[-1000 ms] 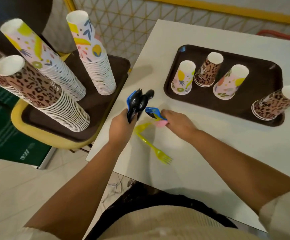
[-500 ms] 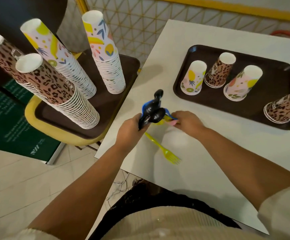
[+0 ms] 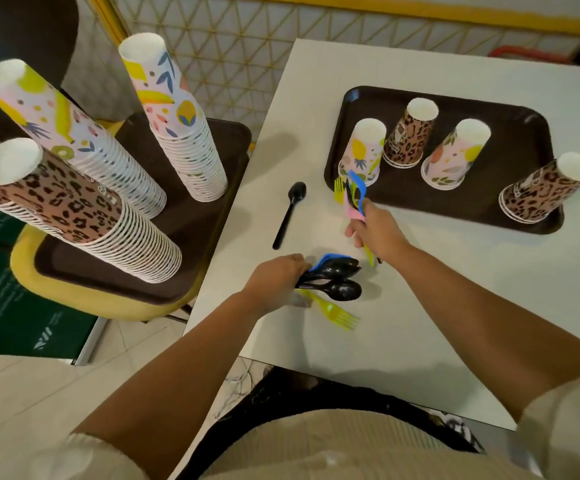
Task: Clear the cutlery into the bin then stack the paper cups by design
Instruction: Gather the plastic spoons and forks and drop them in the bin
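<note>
My left hand (image 3: 274,280) grips a bundle of black spoons (image 3: 333,280) with a blue piece among them, low over the white table (image 3: 420,323). My right hand (image 3: 378,232) holds a fan of coloured cutlery (image 3: 352,195), yellow, blue and pink, upright near the tray's front left corner. One black spoon (image 3: 290,213) lies loose on the table. A yellow fork (image 3: 333,311) lies just under my left hand's bundle. On the dark tray (image 3: 510,129) stand several upside-down cups: two fruit-print (image 3: 363,152) (image 3: 453,154), two leopard-print (image 3: 410,133) (image 3: 541,190).
Left of the table a second dark tray (image 3: 191,216) on a yellow seat carries tall cup stacks: fruit-print (image 3: 174,119) (image 3: 70,133) and leopard-print (image 3: 63,202). A mesh wall with a yellow rail runs behind. No bin is in view.
My right hand lifted several coloured pieces off the table and moved up towards the tray. My left hand lowered its bundle towards the yellow fork. A black spoon now lies loose on the table.
</note>
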Action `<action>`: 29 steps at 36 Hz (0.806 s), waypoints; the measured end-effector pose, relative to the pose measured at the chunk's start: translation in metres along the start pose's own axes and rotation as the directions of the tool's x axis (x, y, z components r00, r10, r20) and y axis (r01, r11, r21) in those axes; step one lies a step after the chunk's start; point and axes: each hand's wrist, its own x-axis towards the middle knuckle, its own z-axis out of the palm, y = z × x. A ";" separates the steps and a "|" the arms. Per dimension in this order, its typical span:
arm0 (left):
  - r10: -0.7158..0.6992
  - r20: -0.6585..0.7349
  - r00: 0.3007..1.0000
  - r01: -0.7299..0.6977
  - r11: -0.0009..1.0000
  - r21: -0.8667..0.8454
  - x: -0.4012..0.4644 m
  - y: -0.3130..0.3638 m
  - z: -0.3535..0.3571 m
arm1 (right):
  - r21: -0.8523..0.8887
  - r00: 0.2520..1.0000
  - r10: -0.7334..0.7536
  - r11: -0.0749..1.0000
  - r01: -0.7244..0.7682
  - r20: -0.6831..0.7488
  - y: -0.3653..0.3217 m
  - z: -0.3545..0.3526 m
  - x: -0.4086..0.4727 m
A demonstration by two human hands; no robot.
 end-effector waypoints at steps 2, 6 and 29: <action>-0.012 0.010 1.000 0.012 1.000 0.024 0.002 -0.003 0.002 | -0.005 0.999 0.036 0.999 -0.036 0.004 0.002 -0.002 0.001; -0.008 -0.016 1.000 0.009 0.999 0.031 0.002 -0.013 0.002 | -0.003 0.996 0.087 0.996 -0.087 -0.024 0.001 -0.002 0.002; -0.515 -0.143 0.845 0.096 0.410 -0.907 -0.013 -0.073 -0.042 | -0.138 0.974 0.148 0.975 -0.173 -0.171 -0.077 0.094 0.025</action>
